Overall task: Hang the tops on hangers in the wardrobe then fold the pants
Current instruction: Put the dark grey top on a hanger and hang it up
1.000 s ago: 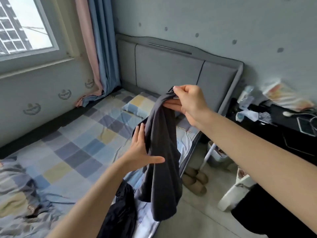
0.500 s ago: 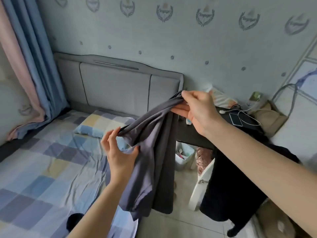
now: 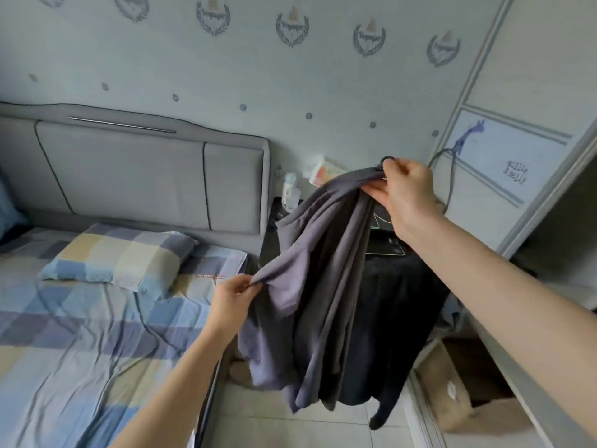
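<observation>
A grey top (image 3: 319,286) hangs in the air between the bed and the wardrobe. My right hand (image 3: 405,192) pinches its bunched upper end, where a dark loop sticks out above the fingers. Lower and to the left, my left hand (image 3: 234,297) grips a fold of the same cloth at its edge. The rest of the top drapes down in long folds to just above the floor. The wardrobe (image 3: 529,176) stands at the right, its white door panel in view.
The bed (image 3: 80,334) with a checked sheet and pillow (image 3: 119,257) fills the left. Behind the top is a dark bedside table (image 3: 387,250) draped with black clothing (image 3: 397,318). A cardboard box (image 3: 452,392) sits on the tiled floor by the wardrobe.
My view has swung right from the bed toward the wardrobe. Both hands carried the grey top that way, and my left hand went from open against the cloth to gripping a fold.
</observation>
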Demonstrator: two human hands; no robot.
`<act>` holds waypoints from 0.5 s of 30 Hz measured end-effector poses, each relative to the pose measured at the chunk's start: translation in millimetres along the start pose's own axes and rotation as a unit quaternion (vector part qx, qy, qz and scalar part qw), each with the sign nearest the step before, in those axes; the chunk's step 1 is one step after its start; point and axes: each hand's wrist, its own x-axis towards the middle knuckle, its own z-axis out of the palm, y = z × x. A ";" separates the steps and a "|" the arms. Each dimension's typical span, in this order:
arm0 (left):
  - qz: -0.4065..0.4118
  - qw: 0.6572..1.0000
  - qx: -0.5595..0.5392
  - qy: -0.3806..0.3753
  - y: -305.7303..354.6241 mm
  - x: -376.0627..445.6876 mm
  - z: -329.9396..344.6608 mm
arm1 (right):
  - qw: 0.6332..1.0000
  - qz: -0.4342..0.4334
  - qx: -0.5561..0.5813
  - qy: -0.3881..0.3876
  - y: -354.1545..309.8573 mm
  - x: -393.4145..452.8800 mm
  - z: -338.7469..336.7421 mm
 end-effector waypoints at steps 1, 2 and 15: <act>0.013 0.999 -0.037 0.005 12.9 4.7 5.1 | 0.998 0.005 -0.052 0.019 6.6 13.3 -20.6; 0.020 0.998 -0.061 0.010 29.1 8.6 10.6 | 0.995 0.015 -0.098 0.026 14.9 22.8 -39.0; 0.018 0.976 -0.074 -0.206 221.2 29.4 165.0 | 0.863 -0.078 -0.407 -0.290 53.2 4.3 -157.8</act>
